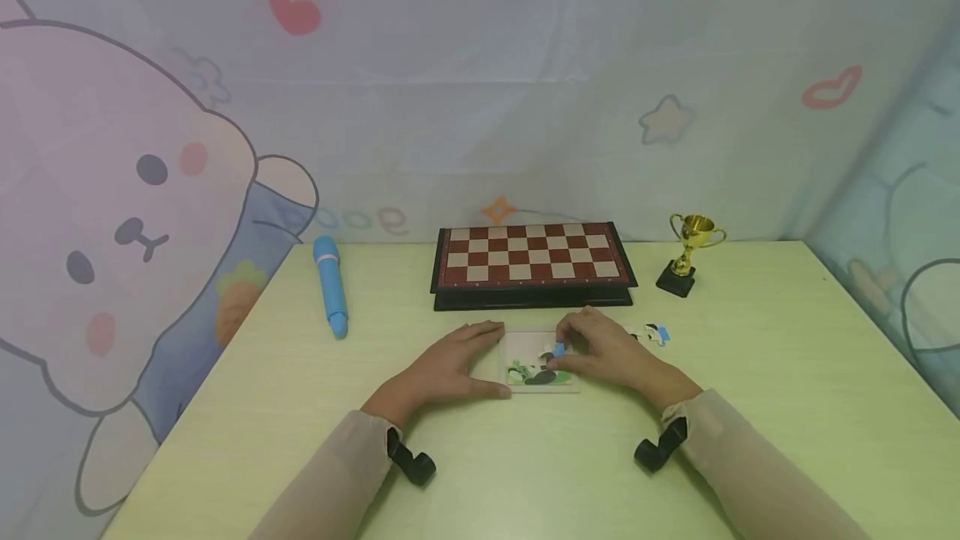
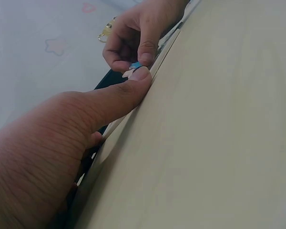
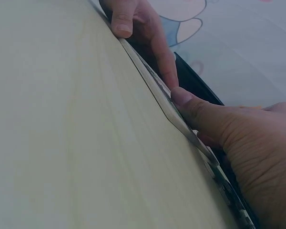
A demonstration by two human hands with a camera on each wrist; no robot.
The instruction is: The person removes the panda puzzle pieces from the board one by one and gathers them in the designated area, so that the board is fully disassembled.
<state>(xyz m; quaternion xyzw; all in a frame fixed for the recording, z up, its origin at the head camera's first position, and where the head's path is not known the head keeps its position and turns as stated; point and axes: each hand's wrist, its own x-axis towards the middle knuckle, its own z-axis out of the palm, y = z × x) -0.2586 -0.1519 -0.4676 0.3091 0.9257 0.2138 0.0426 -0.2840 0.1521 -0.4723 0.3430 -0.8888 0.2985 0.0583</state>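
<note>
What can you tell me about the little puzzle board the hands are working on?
The puzzle board is a small, thin, pale square tray lying flat on the green table, in front of the chessboard. It is partly filled, showing green, dark and white picture parts. The left hand presses its left edge with thumb and fingers. The right hand rests over its right side, pinching a small blue piece just above it.

Soft, even light with faint shadows; head view slightly hazy, wrist views dimmer and blurred close up.
</note>
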